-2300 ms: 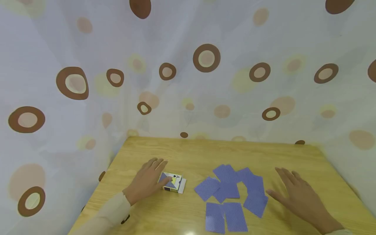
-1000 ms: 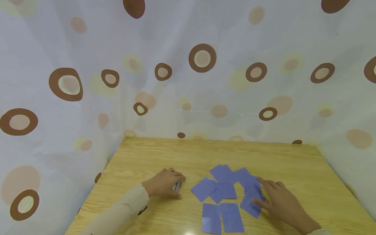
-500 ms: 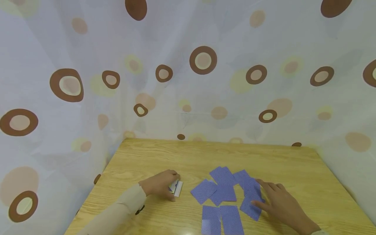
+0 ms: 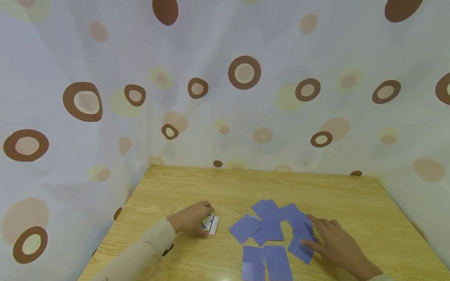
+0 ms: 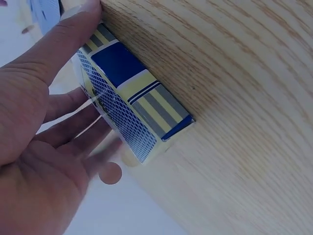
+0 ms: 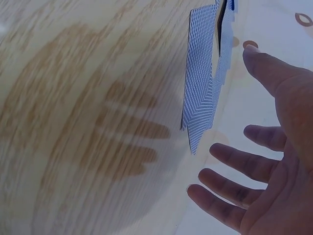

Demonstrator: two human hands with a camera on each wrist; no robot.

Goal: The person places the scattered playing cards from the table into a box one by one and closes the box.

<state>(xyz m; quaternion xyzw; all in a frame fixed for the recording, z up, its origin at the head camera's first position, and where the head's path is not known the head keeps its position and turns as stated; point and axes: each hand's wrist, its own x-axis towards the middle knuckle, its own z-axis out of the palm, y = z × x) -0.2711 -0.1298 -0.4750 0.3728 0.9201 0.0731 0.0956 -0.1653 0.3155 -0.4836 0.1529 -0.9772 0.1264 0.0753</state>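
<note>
left hand: one, bent around a playing-card box and gripping it, thumb on the near side, fingers on the far side. card box: one, on the left part of the work area, partly covered by the hand; latticed blue on one face, striped yellow and grey with a dark blue panel along a narrow side (the left wrist view shows this best). whether it touches the wood cannot be told. white strip: one, jutting from the right end of the box.

playing cards: a loose overlapping group, blue patterned sides up, to the right of the box and apart from it. pair of cards: side by side, just nearer the person than the group, cut off by the lower edge of the head view.

right hand: one, spread and holding nothing, thumb and fingers apart, at the right-hand edge of the group; contact with the cards cannot be told.

sleeve: pale, on the left arm. table: light wood grain, under all the cards. cloth: whitish, hanging behind and at both sides, printed with brown rings and pale spots.
</note>
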